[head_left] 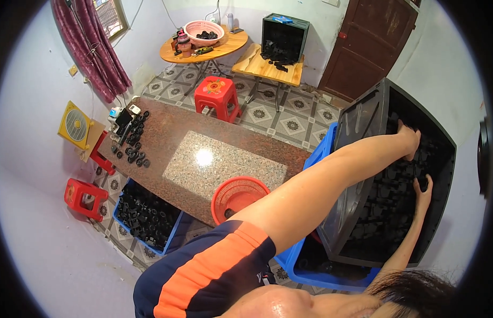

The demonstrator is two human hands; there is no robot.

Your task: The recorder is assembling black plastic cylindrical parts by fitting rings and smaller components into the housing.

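A big black plastic crate (355, 233) rests tilted at the right, its open side showing many small black plastic parts (384, 204). My left hand (410, 140) reaches into its upper half among the parts; its fingers are partly hidden against the dark inside. Lower down, by the crate's right side, is my right hand (424, 197), its thumb and finger curled around a small black plastic part (422, 183). Below the black crate sits a blue crate (304, 273). My left arm passes over a red plastic basket (240, 192) on the stone-topped table (156, 119).
Black round parts (134, 140) and a small machine (119, 119) occupy the table's left end. Another blue crate (147, 243) of black parts stands below. Red stools (217, 95) stand around. Behind are a round table (172, 53) with a pink basin (204, 29) and another crate (291, 29).
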